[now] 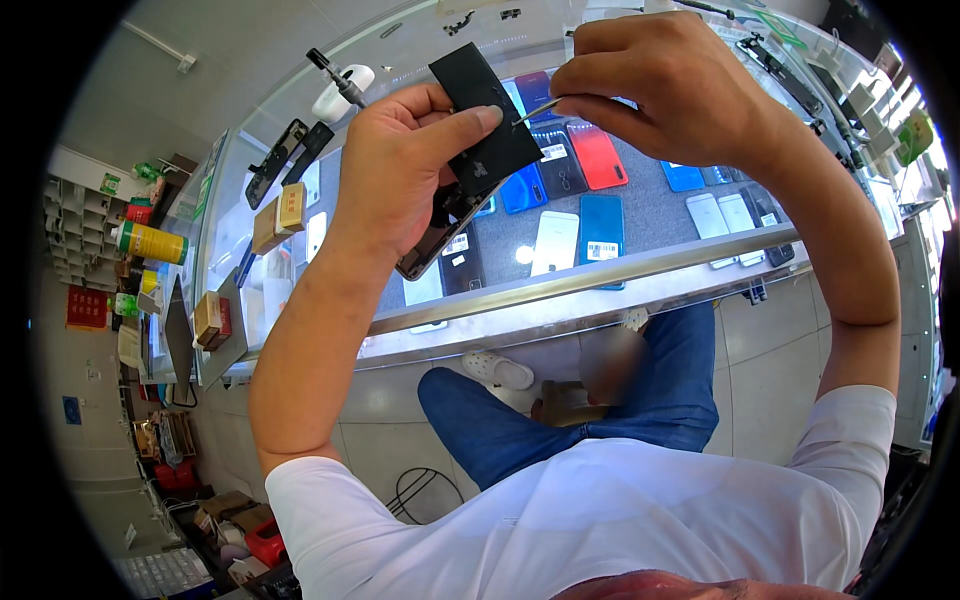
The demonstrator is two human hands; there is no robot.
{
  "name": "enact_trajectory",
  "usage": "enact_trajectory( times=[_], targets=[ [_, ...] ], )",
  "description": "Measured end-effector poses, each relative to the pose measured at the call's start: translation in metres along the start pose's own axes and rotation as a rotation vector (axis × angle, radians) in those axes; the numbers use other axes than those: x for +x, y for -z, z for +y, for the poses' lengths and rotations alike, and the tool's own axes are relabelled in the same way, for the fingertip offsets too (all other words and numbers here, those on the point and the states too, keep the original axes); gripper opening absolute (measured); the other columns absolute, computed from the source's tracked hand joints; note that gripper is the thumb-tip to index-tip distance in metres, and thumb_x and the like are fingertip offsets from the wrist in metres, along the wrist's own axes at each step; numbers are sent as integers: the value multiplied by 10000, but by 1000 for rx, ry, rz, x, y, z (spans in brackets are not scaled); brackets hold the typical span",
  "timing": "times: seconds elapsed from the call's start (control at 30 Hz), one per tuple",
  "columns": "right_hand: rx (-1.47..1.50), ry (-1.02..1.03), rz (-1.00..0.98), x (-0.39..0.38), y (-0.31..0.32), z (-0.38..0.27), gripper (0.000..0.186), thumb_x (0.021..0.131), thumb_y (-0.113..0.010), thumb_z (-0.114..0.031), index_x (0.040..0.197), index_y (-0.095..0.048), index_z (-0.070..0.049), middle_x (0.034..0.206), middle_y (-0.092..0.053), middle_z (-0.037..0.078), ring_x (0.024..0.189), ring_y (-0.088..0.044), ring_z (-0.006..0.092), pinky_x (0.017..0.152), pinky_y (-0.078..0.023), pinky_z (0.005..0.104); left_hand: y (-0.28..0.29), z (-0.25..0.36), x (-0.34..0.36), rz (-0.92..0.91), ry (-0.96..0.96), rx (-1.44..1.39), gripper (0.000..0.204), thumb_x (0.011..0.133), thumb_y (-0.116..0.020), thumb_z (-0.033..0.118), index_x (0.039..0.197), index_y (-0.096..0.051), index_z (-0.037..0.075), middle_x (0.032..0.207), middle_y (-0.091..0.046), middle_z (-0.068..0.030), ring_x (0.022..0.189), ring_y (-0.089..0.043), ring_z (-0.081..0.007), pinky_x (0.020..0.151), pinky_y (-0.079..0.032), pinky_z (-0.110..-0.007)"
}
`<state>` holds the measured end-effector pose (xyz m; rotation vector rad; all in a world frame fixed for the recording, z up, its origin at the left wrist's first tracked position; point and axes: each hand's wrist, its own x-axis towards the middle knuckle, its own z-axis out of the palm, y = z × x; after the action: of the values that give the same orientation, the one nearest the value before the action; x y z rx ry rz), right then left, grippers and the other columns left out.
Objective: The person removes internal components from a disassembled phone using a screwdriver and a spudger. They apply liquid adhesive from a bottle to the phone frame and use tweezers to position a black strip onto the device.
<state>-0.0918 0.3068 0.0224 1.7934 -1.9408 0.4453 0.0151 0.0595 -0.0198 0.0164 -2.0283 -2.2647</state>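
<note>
My left hand (405,150) is closed on a flat black rectangular phone battery (487,145), the thumb pressed on its face. Beneath that, partly hidden by the same hand, an opened phone body (432,243) tilts downward. Closed in a pinch, my right hand (665,85) holds thin metal tweezers (540,110). Their tip meets the battery's face near its right edge, beside my left thumb. Whether the tip grips anything is too small to make out. Both hands are raised above a glass display counter (560,285).
Several phones, including a red phone (597,155) and a white phone (555,243), lie under the glass. At the left are a small tan box (279,218), dark phone parts (275,163) and a white rounded object (343,93). A dark screwdriver-like tool (335,77) stands near my left hand.
</note>
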Motion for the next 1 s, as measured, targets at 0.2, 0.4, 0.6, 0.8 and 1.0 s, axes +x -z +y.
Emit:
enact_trajectory(
  times=[0.2, 0.4, 0.6, 0.8, 1.0],
  targets=[
    [15, -22, 4, 2, -2, -1, 125, 912, -748, -186, 913, -731, -62, 829, -663, 110, 739, -684, 333, 636, -549, 437, 1, -2, 1, 4, -2, -13, 212, 899, -783, 52, 1070, -712, -52, 917, -765, -114, 764, -745, -145, 705, -615, -266],
    [157, -143, 19, -1, -10, 3, 125, 908, -736, -105, 974, -749, -1, 911, -686, 166, 820, -694, 370, 745, -573, 439, 0, 2, 2, 10, -4, -40, 171, 910, -766, 46, 1034, -708, -57, 919, -744, -122, 773, -749, -174, 727, -648, -319],
    [171, -173, 11, 3, -4, -8, 95, 921, -704, -65, 959, -737, 16, 943, -675, 181, 864, -690, 379, 784, -571, 434, 1, 2, 0, 15, -10, -39, 151, 918, -760, 47, 1014, -704, -55, 925, -739, -129, 778, -751, -185, 740, -657, -337],
    [92, -46, -18, 1, 0, 3, 106, 917, -700, -76, 983, -713, 6, 933, -658, 166, 817, -686, 370, 746, -573, 437, 1, 2, 2, -1, -13, -50, 154, 920, -760, 52, 1013, -706, -58, 926, -739, -132, 783, -754, -191, 752, -660, -344],
    [73, -81, -16, 2, 3, -5, 116, 924, -696, -106, 988, -716, -10, 918, -653, 150, 761, -683, 357, 691, -576, 432, 2, 2, 2, 18, -7, -53, 148, 922, -755, 55, 1005, -703, -55, 925, -741, -131, 776, -753, -185, 746, -663, -342]
  ],
)
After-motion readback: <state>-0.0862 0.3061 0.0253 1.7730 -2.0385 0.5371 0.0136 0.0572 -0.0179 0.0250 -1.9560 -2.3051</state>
